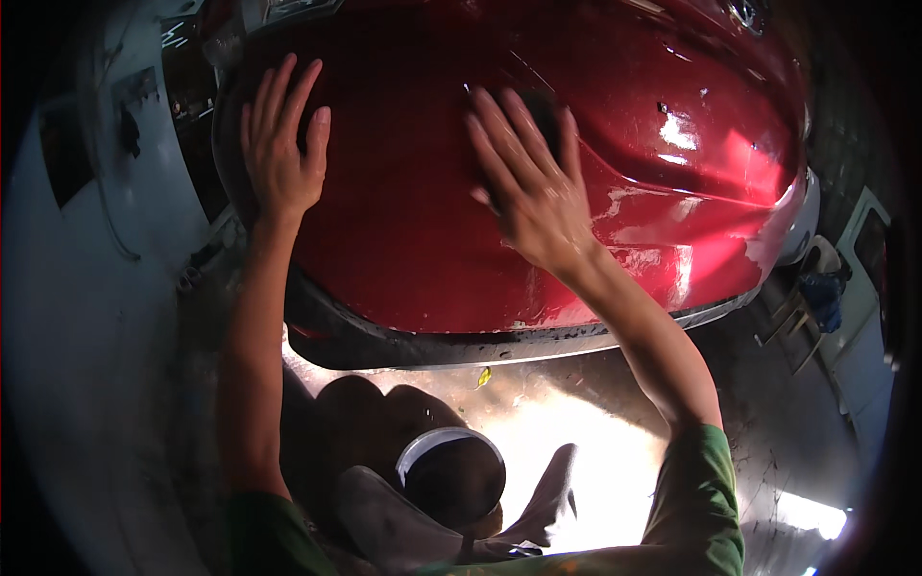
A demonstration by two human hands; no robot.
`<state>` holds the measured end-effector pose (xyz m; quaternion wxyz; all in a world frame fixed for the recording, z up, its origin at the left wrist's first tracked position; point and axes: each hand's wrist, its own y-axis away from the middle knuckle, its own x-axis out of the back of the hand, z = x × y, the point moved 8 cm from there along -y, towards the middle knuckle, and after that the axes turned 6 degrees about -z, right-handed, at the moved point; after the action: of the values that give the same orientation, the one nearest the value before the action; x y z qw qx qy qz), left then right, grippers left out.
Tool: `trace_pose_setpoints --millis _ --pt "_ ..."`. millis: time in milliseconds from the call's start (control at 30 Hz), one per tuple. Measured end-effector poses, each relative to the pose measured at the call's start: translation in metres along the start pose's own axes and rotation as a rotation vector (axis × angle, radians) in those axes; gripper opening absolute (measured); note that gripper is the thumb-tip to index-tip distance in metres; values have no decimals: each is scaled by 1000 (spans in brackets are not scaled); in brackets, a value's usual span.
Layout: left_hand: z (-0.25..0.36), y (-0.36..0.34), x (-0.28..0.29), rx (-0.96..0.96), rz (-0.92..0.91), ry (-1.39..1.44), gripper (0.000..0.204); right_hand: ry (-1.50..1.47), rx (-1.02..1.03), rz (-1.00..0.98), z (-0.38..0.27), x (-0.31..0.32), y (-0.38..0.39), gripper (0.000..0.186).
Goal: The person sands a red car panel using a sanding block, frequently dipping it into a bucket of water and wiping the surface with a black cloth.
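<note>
A glossy red car body panel (403, 221), wet in places, fills the upper middle. My left hand (285, 154) lies on its left part, palm down, fingers stretched out and holding nothing. Farther right, my right hand (536, 187) rests palm down on the same panel, fingers extended. A dark pad (547, 120) shows between two of its fingers, and the hand covers most of it, so its exact kind is hidden. Both hands look wet.
Below the panel runs a dark lower trim edge (432, 346). A round bucket (449, 437) stands between my knees on the sunlit floor. A small yellow-green leaf (484, 376) lies near it. At right are a wooden stool (797, 322) with blue cloth and a loose white door panel (864, 259).
</note>
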<state>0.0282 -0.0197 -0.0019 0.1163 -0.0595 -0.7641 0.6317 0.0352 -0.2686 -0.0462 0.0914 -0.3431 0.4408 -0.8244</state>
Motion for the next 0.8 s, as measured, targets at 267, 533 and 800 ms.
trace_pose_setpoints --millis 267,533,800 --pt "-1 0 3 -20 30 19 44 257 -20 -57 35 -11 69 71" --pt "-7 3 -1 -18 10 55 43 120 42 54 -18 3 -54 69" --pt "-2 3 7 8 37 -35 41 166 73 -68 6 -4 10 71"
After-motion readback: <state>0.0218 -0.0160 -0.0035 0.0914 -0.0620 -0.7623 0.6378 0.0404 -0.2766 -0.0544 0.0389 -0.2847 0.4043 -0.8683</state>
